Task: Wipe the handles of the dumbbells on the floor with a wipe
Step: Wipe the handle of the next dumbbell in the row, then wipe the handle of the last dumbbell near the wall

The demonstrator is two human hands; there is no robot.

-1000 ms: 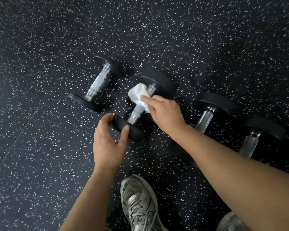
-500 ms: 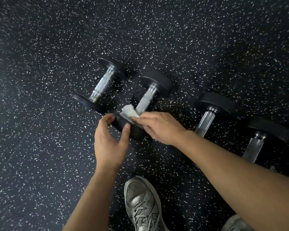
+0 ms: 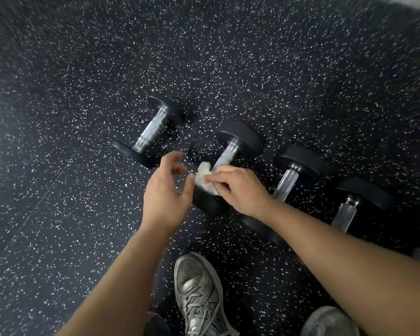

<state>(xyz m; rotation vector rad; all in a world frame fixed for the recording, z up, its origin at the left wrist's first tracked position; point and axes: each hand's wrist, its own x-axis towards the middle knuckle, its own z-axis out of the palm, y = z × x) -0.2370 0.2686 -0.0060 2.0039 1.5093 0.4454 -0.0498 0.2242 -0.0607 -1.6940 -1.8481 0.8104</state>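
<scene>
Right hand [image 3: 238,187] pinches the white wipe [image 3: 205,178] at the near end of the second dumbbell's handle [image 3: 226,154], fingers curled on the cloth. Left hand [image 3: 166,187] hangs loosely cupped at 9 o'clock of the wipe, holding nothing, thumb tip just beside the cloth; can't tell if it touches the near weight head [image 3: 207,202].

Four dumbbells plainly visible in a row on the speckled floor [image 3: 58,190]: first [image 3: 150,132] at 10 o'clock of the hands, third [image 3: 289,178] and fourth [image 3: 349,209] out toward 3–4 o'clock.

Handling, my read: wipe is soft and limp, so bunch it and wrap it round the bar. Dumbbell is heavy and rigid but round-headed, so it may roll; steady it by the near head. Handle is textured metal, looks grippy.

Long axis of the second dumbbell runs roughly 7 to 1 o'clock, far head [image 3: 240,139] pointing away.
</scene>
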